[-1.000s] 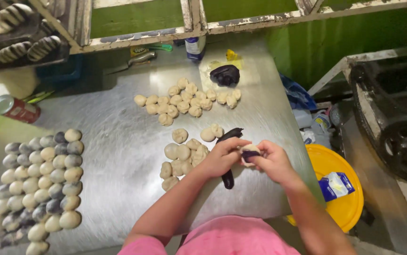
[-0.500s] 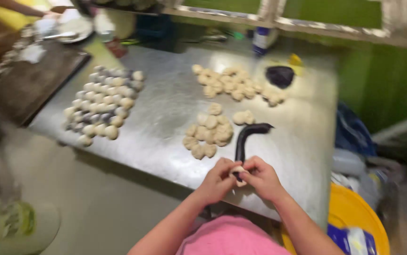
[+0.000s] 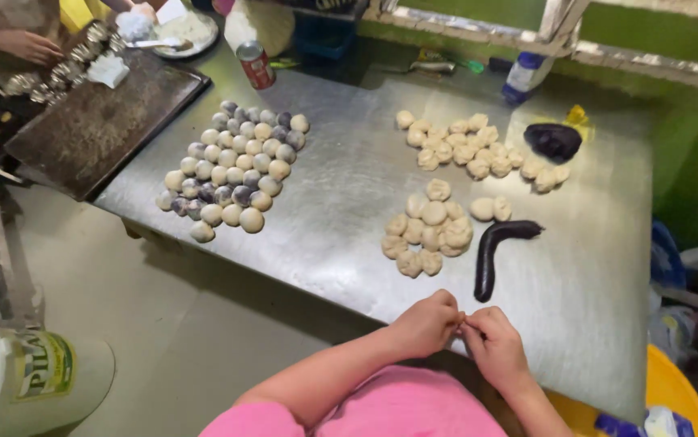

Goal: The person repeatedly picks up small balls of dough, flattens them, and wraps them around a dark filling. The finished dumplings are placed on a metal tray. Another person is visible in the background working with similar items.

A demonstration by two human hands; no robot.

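My left hand (image 3: 423, 325) and my right hand (image 3: 496, 350) meet fingertip to fingertip over the near edge of the steel table (image 3: 341, 186). Together they pinch a small dough piece, almost hidden inside the fingers. Just beyond them lies a long dark purple roll of filling (image 3: 488, 252), curved at its far end. To its left sits a cluster of flat pale dough pieces (image 3: 430, 228). A second spread of dough pieces (image 3: 478, 150) lies farther back, beside a dark purple lump (image 3: 553, 139). Several rounded balls (image 3: 235, 166), pale and purplish, are grouped at the table's left.
A dark baking tray (image 3: 98, 121) lies at the left, with another person's hand (image 3: 29, 44) and small metal moulds beyond it. A red can (image 3: 256, 65) and a white bottle (image 3: 523, 74) stand at the back. A yellow bucket (image 3: 681, 396) is at the lower right and a white bucket (image 3: 17, 380) at the lower left.
The view has swung left and pulled back. My hands have drawn from beside the purple roll to the near table edge, still pinched together on the small piece.
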